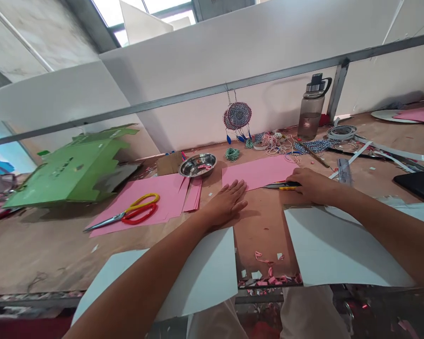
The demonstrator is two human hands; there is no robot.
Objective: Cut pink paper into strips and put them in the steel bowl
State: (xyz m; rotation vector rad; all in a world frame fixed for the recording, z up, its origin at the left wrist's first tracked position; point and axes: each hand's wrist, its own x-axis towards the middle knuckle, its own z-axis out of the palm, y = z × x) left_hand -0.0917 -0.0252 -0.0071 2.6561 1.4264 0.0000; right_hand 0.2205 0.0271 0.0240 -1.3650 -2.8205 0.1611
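Observation:
A sheet of pink paper [259,170] lies on the brown tabletop in front of me. My left hand [229,202] rests flat, its fingers stretched over the sheet's near left corner and the tabletop beside it. At the sheet's near right edge, my right hand [309,185] is closed around a yellow-and-black utility knife [286,186], which lies low over the table and points left. Something thin and red shows beside the knife, partly hidden. More pink paper [171,190] and cut pink strips [193,195] lie to the left, with red-and-yellow-handled scissors [134,213] on top.
A metal bowl [198,165] holds small pink pieces. Behind stand a water bottle [311,110] and hanging dream catchers [238,117]. White boards [205,273] lie under my forearms. At right are a clear ruler [344,172] and a phone [419,184]; a green carton [74,169] sits left.

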